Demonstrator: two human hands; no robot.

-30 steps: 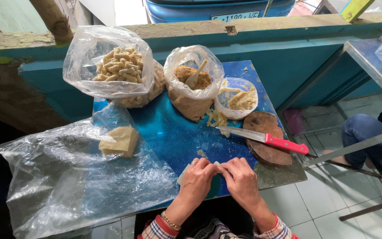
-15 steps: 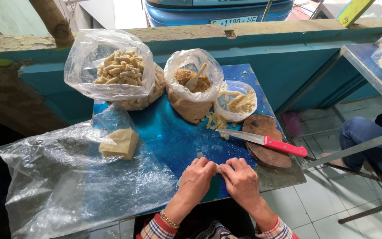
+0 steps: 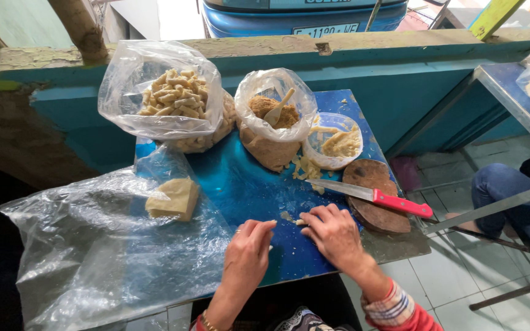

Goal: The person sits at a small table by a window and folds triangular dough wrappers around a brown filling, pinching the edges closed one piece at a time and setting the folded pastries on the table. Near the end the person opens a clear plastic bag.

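A small pale piece of dough (image 3: 302,222) lies on the blue tabletop (image 3: 246,184) near its front edge, between the two hands. The right hand (image 3: 337,233) rests palm down with its fingers curled, the fingertips (image 3: 311,218) touching the piece; whether they pinch it or only press on it cannot be told from this angle. The left hand (image 3: 248,251) lies just beside it, also palm down, fingers bent and close together, tips near the same spot, with nothing clearly in its grip. A few pale crumbs (image 3: 286,216) lie just above the hands.

To the right, a knife with a red handle (image 3: 375,196) lies across a round wooden board (image 3: 375,211), its blade pointing left over the table. Behind it stands a small clear bag of pale scraps (image 3: 337,142), with more scraps spilled at its foot. Beside that is an open bag of brown crumbs (image 3: 272,119) with a wooden spoon standing in it, and further left a large clear bag of pale rolled pieces (image 3: 170,98).

On the left a wide clear plastic sheet (image 3: 93,257) hangs over the table's edge, and a pale yellow block (image 3: 173,199) lies on it. At the far right, another person's knee in blue trousers (image 3: 504,187) shows beside a second table.
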